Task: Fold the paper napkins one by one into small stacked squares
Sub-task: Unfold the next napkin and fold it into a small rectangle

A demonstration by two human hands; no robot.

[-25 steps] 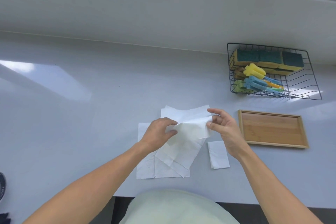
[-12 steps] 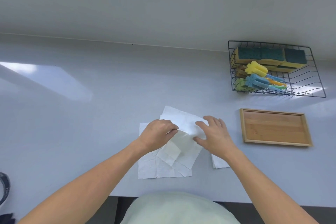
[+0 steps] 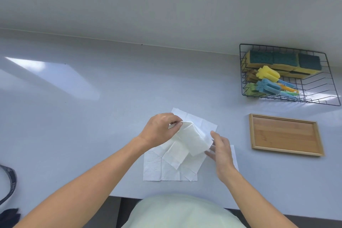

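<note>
Item — napkin (image 3: 192, 140) mid-fold above the counter (image 3: 92, 116): left hand (image 3: 159, 128) pinches its top, right hand (image 3: 221, 149) grips its lower end; next, probably, crease and fold smaller.

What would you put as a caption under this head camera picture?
Both hands, left hand and right hand, fold a white napkin over unfolded ones on a counter.

Both bare forearms extended, left hand (image 3: 160, 130) with curled pinching fingers, right hand (image 3: 221, 149) with loosely bent fingers.
</note>
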